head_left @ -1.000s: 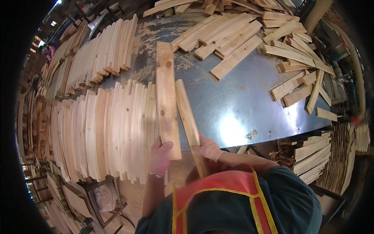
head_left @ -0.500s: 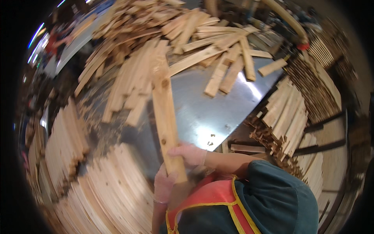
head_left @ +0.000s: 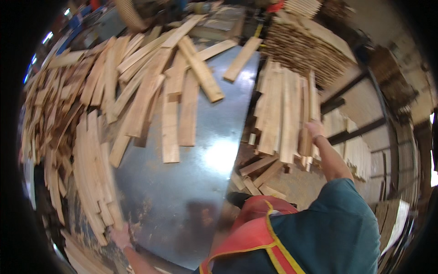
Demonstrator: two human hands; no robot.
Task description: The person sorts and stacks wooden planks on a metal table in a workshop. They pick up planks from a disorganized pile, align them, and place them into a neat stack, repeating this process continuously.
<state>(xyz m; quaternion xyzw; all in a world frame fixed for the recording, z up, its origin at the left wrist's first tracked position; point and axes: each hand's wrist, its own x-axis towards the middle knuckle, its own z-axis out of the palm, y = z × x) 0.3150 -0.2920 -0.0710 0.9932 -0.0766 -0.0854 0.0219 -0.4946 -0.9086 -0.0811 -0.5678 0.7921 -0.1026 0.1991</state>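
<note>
My left hand (head_left: pixel 121 237), somewhat blurred and in a pale glove, is at the near end of a wooden board (head_left: pixel 114 201). Its fingers close on that end, beside a row of boards (head_left: pixel 91 169) lying on the metal table (head_left: pixel 182 192). Out to the right, my right hand (head_left: pixel 315 129) grips the near end of a narrow board (head_left: pixel 312 98), tilted at the right side of a stack of boards (head_left: pixel 278 109). Part of the right fingers is hidden by the hand itself.
A large loose heap of boards (head_left: pixel 59 91) covers the table's far left, with more boards (head_left: pixel 169 128) fanned across its middle. Offcuts (head_left: pixel 258 166) lie below the table's right edge. Dark metal bars (head_left: pixel 351 132) and a tall wood stack (head_left: pixel 296 52) stand to the right.
Both hands held one knotty board together in front of me; now they are spread wide apart, left hand low left, right hand out at the right stack. The view has turned right.
</note>
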